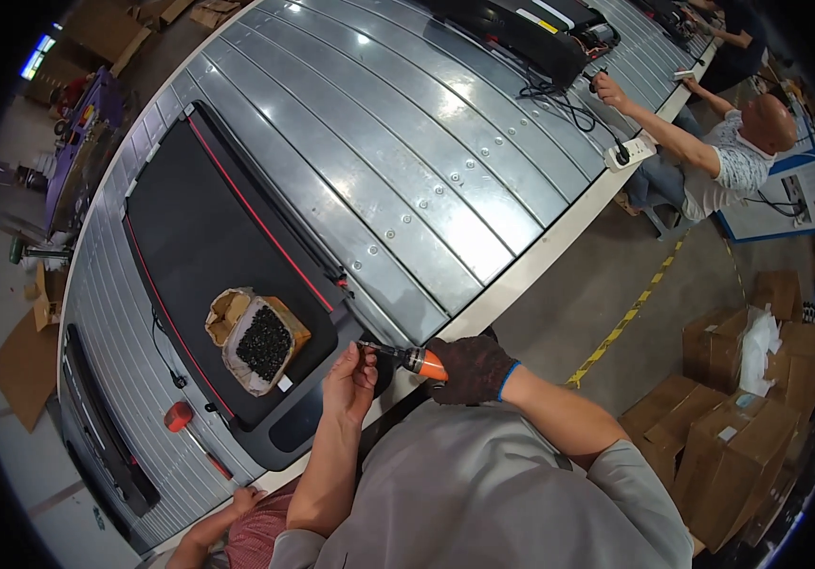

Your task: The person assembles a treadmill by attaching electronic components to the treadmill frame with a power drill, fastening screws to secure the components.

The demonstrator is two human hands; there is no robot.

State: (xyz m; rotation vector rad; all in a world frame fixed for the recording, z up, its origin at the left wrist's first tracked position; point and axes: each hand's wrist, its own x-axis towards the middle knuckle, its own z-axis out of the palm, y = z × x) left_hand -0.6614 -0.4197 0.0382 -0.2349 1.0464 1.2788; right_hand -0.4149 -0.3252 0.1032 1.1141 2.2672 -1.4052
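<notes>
Right fingers (453, 349) grip driver (433, 367); left (354, 360), perhaps, bit (378, 348).

Orange-and-black screwdriver (413, 359), held near the bench's (532, 270) edge.
Its orange grip sits in the gloved right hand (473, 370); the dark shaft narrows leftward, its tip at the left hand's (349, 383) fingertips.

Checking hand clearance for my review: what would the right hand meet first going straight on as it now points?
Likely the left hand, by the tip of the power screwdriver in the gloved right hand; depth is unclear.
</notes>
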